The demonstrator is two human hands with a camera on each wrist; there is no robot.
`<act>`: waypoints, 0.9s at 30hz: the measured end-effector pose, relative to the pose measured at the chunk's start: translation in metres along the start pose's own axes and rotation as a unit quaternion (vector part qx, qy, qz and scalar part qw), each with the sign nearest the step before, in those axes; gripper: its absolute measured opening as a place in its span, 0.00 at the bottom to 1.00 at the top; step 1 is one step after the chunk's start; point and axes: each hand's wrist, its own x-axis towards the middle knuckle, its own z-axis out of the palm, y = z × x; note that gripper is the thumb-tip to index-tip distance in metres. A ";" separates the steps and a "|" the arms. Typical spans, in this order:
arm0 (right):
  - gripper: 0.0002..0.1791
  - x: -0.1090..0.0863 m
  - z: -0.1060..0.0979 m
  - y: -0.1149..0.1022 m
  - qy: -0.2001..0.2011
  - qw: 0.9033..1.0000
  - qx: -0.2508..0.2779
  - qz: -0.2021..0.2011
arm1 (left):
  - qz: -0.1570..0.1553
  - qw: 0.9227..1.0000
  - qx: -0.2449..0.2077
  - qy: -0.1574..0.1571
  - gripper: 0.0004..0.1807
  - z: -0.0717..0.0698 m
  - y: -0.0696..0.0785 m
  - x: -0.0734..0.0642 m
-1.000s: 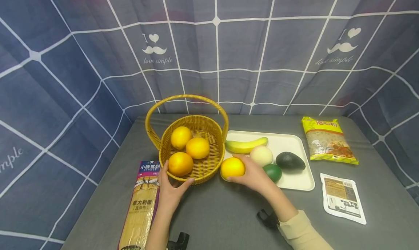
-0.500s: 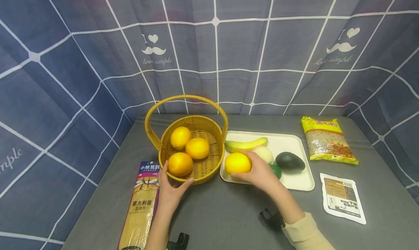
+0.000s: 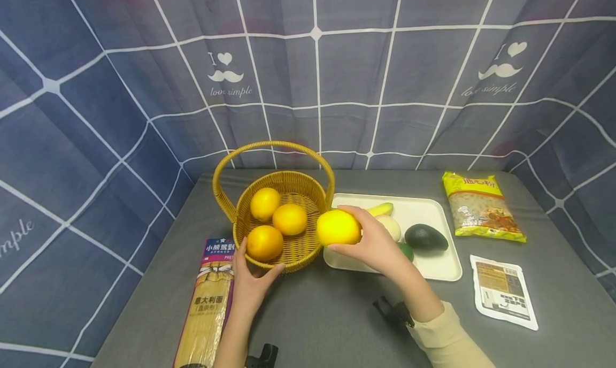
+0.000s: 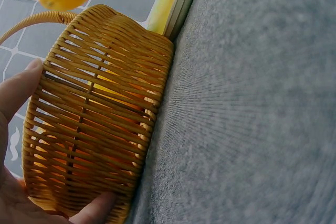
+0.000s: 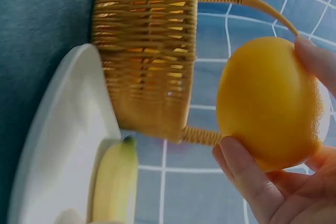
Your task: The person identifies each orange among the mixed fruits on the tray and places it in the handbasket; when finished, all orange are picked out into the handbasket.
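My right hand (image 3: 380,245) grips an oval orange-yellow lemon (image 3: 338,228) between thumb and fingers. The lemon is held up beside the right rim of a woven basket (image 3: 313,250), over the left end of a white tray (image 3: 433,269). Three similar lemons (image 3: 290,219) lie inside the basket, whose tall handle (image 3: 274,143) stands up. With thumb and fingers spread round the basket's front left side, my left hand (image 3: 252,288) holds it. In the left wrist view the thumb (image 4: 23,85) touches the rim. The right wrist view shows the lemon (image 5: 268,103) and the pinching fingers close up.
On the tray lie a banana (image 3: 382,209), a pale round item (image 3: 391,228), a dark avocado (image 3: 425,238) and a partly hidden green item (image 3: 407,251). A spaghetti pack (image 3: 204,309) lies left; a yellow food bag (image 3: 483,207) and white pouch (image 3: 504,292) lie right.
My right hand has lifted the lemon off the tray's left end and carried it up and left to the basket's right rim. The left hand stays put.
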 end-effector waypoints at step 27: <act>0.45 0.037 0.060 -0.009 -0.069 0.993 -0.068 -0.064 | 0.004 1.000 -0.005 -0.005 0.54 0.001 0.002 0.000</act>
